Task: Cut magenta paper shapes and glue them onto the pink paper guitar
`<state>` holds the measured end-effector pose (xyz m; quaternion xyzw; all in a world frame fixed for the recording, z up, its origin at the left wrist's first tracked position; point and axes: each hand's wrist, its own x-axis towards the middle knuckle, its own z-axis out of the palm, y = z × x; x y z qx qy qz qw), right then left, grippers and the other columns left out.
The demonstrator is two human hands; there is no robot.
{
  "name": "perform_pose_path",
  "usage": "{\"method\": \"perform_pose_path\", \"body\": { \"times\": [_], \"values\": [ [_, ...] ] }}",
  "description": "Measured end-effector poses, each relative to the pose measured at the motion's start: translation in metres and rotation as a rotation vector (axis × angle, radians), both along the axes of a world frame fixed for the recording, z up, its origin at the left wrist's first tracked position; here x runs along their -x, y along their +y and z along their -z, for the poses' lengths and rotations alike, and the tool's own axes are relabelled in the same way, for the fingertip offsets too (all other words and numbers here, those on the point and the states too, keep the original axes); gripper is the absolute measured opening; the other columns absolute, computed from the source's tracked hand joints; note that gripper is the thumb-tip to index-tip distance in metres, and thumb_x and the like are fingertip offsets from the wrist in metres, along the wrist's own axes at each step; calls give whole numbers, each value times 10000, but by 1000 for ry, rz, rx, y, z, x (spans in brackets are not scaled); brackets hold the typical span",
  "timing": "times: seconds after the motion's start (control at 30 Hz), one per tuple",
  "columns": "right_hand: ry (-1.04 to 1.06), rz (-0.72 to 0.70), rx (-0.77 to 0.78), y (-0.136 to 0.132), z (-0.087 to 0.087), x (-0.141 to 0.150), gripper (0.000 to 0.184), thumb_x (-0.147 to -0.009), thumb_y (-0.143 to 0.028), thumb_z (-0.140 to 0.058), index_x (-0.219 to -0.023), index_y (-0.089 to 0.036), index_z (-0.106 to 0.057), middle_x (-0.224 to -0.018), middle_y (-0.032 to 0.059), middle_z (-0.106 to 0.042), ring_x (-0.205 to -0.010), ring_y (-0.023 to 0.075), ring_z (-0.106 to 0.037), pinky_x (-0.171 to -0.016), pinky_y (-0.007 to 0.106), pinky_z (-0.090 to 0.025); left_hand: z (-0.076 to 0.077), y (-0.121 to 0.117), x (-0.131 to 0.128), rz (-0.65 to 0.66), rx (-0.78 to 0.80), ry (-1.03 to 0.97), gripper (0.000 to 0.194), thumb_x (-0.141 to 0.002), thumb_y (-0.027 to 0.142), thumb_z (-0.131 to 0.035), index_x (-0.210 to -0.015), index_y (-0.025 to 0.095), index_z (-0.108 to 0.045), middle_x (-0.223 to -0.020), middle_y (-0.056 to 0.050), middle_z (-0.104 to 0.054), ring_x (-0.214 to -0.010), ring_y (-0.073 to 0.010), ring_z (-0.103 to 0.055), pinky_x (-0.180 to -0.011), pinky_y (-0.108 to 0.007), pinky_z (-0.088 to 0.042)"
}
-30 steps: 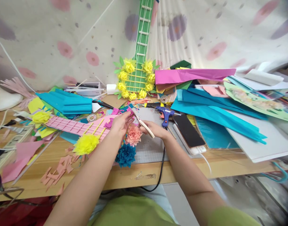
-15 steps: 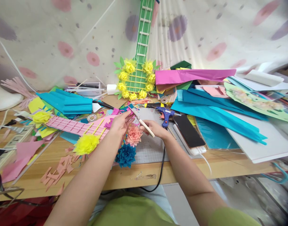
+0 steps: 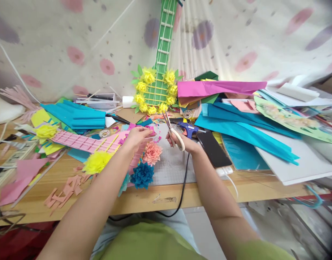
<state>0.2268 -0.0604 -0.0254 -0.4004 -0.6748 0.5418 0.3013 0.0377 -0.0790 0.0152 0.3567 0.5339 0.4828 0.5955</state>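
Note:
My right hand is closed on a pair of scissors with off-white handles; their blades point up and away, slightly parted. My left hand pinches a piece of magenta paper, partly hidden by the fingers. Beneath that hand lies a pink paper guitar with yellow strips. On and beside it are a yellow paper flower, a coral paper flower and a dark blue paper flower. The left forearm covers part of the guitar.
A green guitar edged with yellow flowers stands at the back. Right of my hands are a blue glue gun, a black phone and folded blue paper. Coral scraps lie front left; a black cable hangs over the edge.
The scissors have moved right, away from my left hand, and their blades have swung to point up and forward. My left hand has moved slightly, with magenta paper at its fingertips.

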Motion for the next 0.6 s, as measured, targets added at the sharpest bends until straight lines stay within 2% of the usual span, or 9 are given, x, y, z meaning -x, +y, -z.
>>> {"method": "perform_pose_path", "body": {
  "times": [0.1,0.2,0.3,0.43,0.6],
  "values": [
    [80,132,124,3,1,6,412,-654,-564,-560,-698,-168,-452,-600,-31,-461,-494,71,-440,-475,223,-362,-4,-1,11,83,27,95,130,-557,121,-720,-560,104,-591,-605,-90,-637,-614,-183,-627,-668,-329,-493],
    [156,234,184,8,3,15,401,-613,-530,-616,-684,-159,-481,-607,-8,-513,-481,78,-466,-451,227,-364,-7,6,27,138,36,173,172,-497,145,-762,-545,115,-599,-583,-100,-640,-601,-191,-628,-651,-323,-491],
    [210,221,188,12,-2,26,358,-573,-444,-679,-715,-154,-523,-630,6,-555,-526,89,-508,-496,232,-408,-9,15,36,202,47,257,175,-476,159,-768,-544,126,-610,-596,-118,-651,-615,-216,-638,-638,-339,-493],
    [265,168,202,14,-11,45,358,-519,-338,-727,-757,-157,-530,-613,-13,-555,-563,98,-545,-584,252,-459,-13,21,32,332,76,347,158,-468,173,-759,-512,134,-613,-622,-131,-660,-664,-247,-646,-635,-355,-501],
    [236,189,178,17,-16,61,343,-489,-284,-727,-725,-156,-514,-568,-37,-534,-522,87,-522,-539,233,-434,-18,21,24,403,9,385,110,-486,192,-729,-503,146,-631,-622,-111,-659,-671,-230,-641,-622,-326,-514]
  ]
}}
